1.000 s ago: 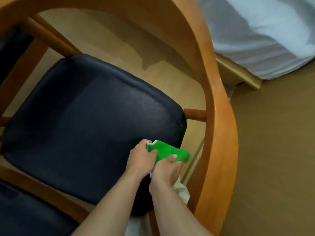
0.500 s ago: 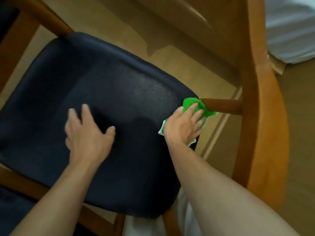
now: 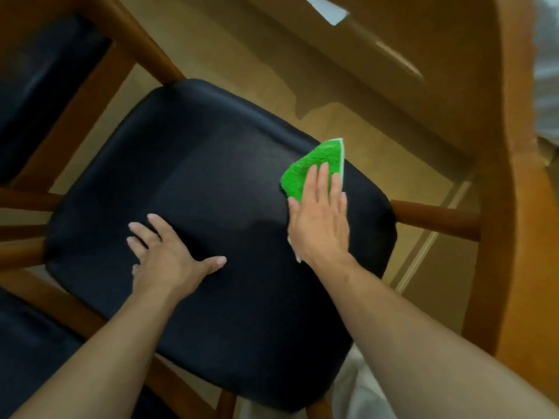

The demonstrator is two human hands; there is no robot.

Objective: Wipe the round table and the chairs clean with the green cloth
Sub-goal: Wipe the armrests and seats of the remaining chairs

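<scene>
the right hand (image 3: pixel 320 225) lies flat with straight fingers pressing the fuzzy green cloth with a white edge (image 3: pixel 314 167) onto the far right part of the black padded chair seat (image 3: pixel 211 182). the left hand (image 3: pixel 169 252) rests flat on the same seat, fingers spread, thumb out to the right, well apart from the cloth. the seat sits in a brown wooden chair frame (image 3: pixel 435 219), whose curved wooden arm (image 3: pixel 514 207) sweeps along the right. tan flooring (image 3: pixel 242 62) shows beyond the seat
</scene>
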